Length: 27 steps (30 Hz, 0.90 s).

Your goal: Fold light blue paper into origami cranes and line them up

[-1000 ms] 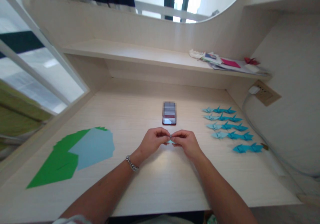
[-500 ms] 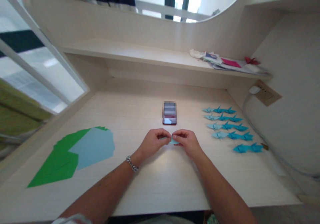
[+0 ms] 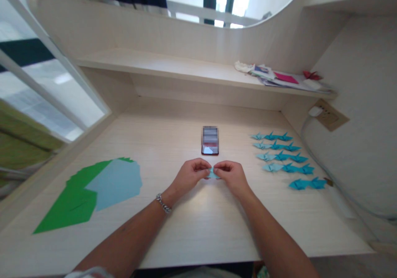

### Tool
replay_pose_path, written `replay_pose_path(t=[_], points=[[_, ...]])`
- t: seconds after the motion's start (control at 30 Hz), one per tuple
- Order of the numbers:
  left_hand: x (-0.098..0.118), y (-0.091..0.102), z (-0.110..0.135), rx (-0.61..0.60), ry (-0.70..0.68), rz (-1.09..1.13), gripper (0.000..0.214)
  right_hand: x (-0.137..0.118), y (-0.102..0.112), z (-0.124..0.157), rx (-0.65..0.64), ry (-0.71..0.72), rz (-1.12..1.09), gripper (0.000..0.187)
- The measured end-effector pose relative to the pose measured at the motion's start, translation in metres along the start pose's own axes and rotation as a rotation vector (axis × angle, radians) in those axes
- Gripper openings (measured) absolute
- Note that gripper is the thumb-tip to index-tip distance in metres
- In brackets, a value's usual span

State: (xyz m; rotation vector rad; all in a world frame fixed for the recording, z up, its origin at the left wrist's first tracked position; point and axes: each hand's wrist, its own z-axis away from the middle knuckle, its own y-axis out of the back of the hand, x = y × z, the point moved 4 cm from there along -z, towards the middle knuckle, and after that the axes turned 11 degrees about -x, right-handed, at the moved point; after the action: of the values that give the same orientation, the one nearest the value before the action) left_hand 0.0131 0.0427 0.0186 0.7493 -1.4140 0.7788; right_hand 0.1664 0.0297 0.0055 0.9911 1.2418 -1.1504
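My left hand (image 3: 190, 174) and my right hand (image 3: 233, 176) meet at the middle of the wooden desk (image 3: 198, 224). Both pinch a small light-blue folded paper piece (image 3: 212, 173) between their fingertips, just above the desk top. Only a little of the paper shows between the fingers. A metal bracelet (image 3: 163, 203) sits on my left wrist. A phone (image 3: 210, 140) lies flat just beyond my hands.
Rows of several finished blue paper cranes (image 3: 283, 158) lie at the right. A stack of green and light-blue paper sheets (image 3: 93, 191) lies at the left. A shelf (image 3: 173, 67) holds papers (image 3: 282, 79) at its right end. A wall socket with a plugged cable (image 3: 322, 113) is at the far right.
My fingertips have shifted a little on the paper piece, and slightly more of the light-blue paper shows between them. My arms and the things on the desk have stayed put.
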Motion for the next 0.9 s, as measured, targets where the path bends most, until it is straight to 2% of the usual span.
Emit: replay_pose_path(t=[0.43, 0.67, 0.9], points=[[0.002, -0.001, -0.001, 0.045, -0.016, -0.005, 0.011, 0.001, -0.004, 0.000, 0.020, 0.027, 0.015, 0.017], [0.006, 0.001, 0.001, 0.114, -0.046, -0.013, 0.014, -0.002, -0.010, 0.002, 0.084, 0.094, 0.107, 0.016], [0.004, 0.002, 0.002, 0.136, -0.033, -0.013, 0.019, -0.002, -0.012, 0.003, -0.062, 0.082, 0.027, 0.025]])
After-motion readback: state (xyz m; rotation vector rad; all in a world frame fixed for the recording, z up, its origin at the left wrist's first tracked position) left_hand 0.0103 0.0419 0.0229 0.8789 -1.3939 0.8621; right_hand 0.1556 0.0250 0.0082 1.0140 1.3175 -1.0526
